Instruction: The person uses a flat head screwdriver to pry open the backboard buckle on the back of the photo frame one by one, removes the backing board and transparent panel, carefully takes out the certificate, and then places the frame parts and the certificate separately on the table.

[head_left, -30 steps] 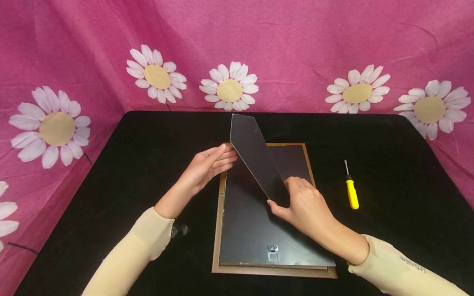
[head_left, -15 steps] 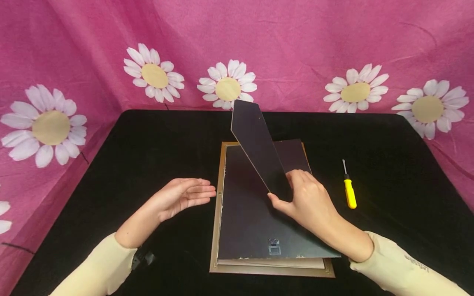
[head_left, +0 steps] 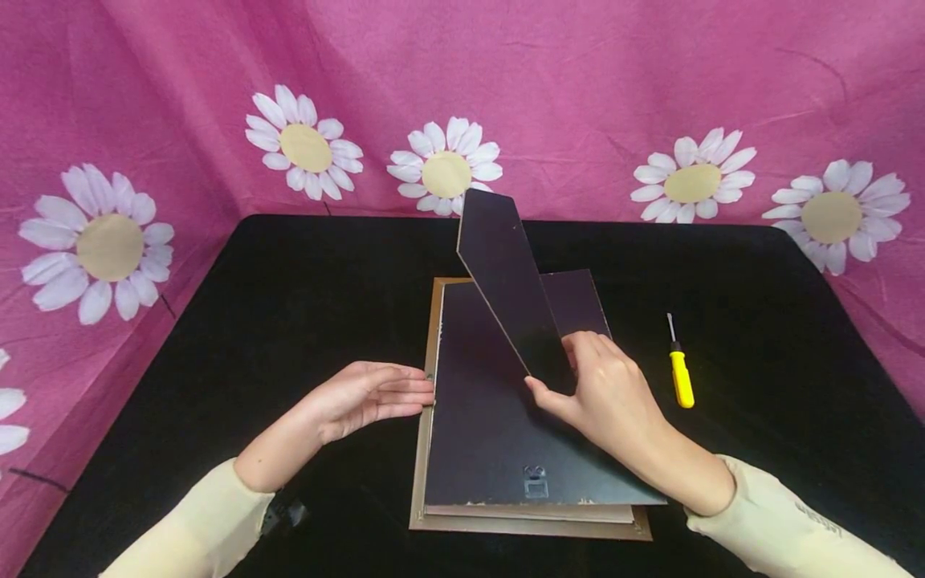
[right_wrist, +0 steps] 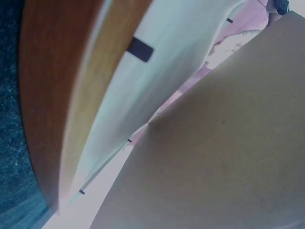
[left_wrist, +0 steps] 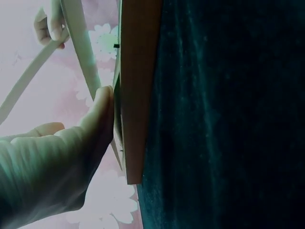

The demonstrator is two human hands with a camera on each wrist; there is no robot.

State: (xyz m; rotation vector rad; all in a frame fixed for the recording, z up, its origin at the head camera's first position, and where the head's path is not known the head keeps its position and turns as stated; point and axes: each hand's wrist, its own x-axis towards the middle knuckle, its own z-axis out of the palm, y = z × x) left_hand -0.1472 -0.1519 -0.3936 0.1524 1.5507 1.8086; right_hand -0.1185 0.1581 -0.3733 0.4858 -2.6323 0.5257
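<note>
A picture frame [head_left: 520, 527] lies face down, its black backing board [head_left: 484, 433] raised along the right side. My right hand [head_left: 603, 393] grips the board's easel leg [head_left: 499, 277] near its lower end, thumb on one edge and fingers on the other. In the right wrist view, the board's brown underside [right_wrist: 214, 143] tilts away from a pale sheet [right_wrist: 138, 90] inside the frame, where dark metal tabs [right_wrist: 140, 49] stick out. My left hand [head_left: 364, 397] has its fingers straight, tips touching the left edge; the left wrist view shows the fingertips against the wooden rail [left_wrist: 138, 95].
A yellow-handled screwdriver [head_left: 681, 377] lies to the right of the frame on the black-covered table [head_left: 759, 345]. Behind the table hangs a pink cloth [head_left: 564, 104] with white daisies. A metal hanger [head_left: 535, 482] sits on the board's near end.
My left hand has come from the frame's upper left corner down to the middle of its left side. My right hand has lifted the leg, raising the board's right side.
</note>
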